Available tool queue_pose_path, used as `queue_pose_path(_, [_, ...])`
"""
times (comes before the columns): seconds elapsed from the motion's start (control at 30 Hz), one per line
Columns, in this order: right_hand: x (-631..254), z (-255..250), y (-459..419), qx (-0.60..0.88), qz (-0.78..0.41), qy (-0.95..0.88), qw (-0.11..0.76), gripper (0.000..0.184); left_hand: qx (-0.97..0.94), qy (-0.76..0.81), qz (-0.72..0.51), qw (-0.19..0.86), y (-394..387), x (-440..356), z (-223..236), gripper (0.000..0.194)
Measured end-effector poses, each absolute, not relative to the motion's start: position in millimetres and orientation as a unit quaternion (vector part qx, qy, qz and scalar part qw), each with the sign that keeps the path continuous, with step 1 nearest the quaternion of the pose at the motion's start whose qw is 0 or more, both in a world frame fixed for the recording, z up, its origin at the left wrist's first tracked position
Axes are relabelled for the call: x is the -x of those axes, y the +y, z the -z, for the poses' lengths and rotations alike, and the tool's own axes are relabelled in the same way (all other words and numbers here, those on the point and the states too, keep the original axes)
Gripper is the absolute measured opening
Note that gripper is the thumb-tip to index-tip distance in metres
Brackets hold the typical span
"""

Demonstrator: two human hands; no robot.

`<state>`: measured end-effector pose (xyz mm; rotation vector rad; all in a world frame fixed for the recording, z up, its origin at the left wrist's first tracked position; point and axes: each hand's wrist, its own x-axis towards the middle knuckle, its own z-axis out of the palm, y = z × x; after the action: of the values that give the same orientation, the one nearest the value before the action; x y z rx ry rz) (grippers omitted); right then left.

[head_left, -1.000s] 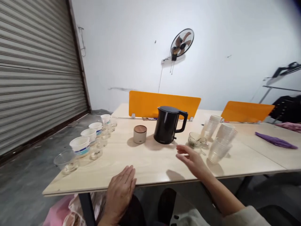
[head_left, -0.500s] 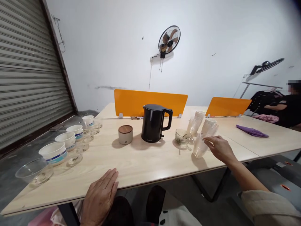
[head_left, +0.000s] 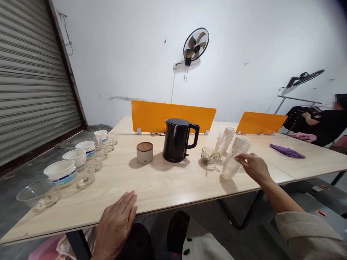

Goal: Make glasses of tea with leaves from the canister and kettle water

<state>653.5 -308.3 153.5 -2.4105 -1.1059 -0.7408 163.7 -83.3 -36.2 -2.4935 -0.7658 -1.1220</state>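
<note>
My left hand (head_left: 116, 220) lies flat on the table's near edge with its fingers stretched out, holding nothing. On the right, my right hand (head_left: 253, 167) is closed in a pinch at the upper part of a clear plastic cup (head_left: 228, 169) at the front of the nested cups. Behind it stand more stacked cups (head_left: 241, 142), and another stack (head_left: 225, 139) is just to their left. A ribbed glass cup (head_left: 208, 157) with a handle sits beside them, with something dark inside. A black kettle (head_left: 176, 141) and a grey canister (head_left: 144, 155) with a wooden lid stand mid-table.
Along the left edge runs a row of white paper cups (head_left: 61, 169) and clear bowls (head_left: 38, 193). Orange dividers (head_left: 173, 115) cross the table behind the kettle. A purple cloth (head_left: 287, 150) lies to the right. Another person (head_left: 322, 121) is at the far right.
The view has shifted slightly. Both hands keep nearly the same places, the right one still pinching at the plastic cup. The other person's arm at far right has moved up a little.
</note>
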Motion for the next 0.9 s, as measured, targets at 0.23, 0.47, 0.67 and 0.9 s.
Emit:
queue_pose_path(0.23, [-633, -180, -318, 0.799, 0.35, -0.42, 0.251, 0.04, 0.865, -0.277, 0.394, 0.138, -81, -164, 37, 0.038])
queue_pose_path(0.47, [-547, -195, -290, 0.695, 0.403, -0.518, 0.294, 0.029, 0.87, -0.308, 0.371, 0.101, -90, -168, 24, 0.033])
queue_pose_path(0.67, [-476, -151, -201, 0.597, 0.174, -0.695, 0.361, 0.022, 0.866, -0.324, 0.373, 0.076, -93, -169, 13, 0.032])
queue_pose_path(0.9, [-419, -107, -111, 0.534, 0.017, -0.766, 0.358, 0.024, 0.866, -0.321, 0.377, 0.069, -92, -169, 14, 0.033])
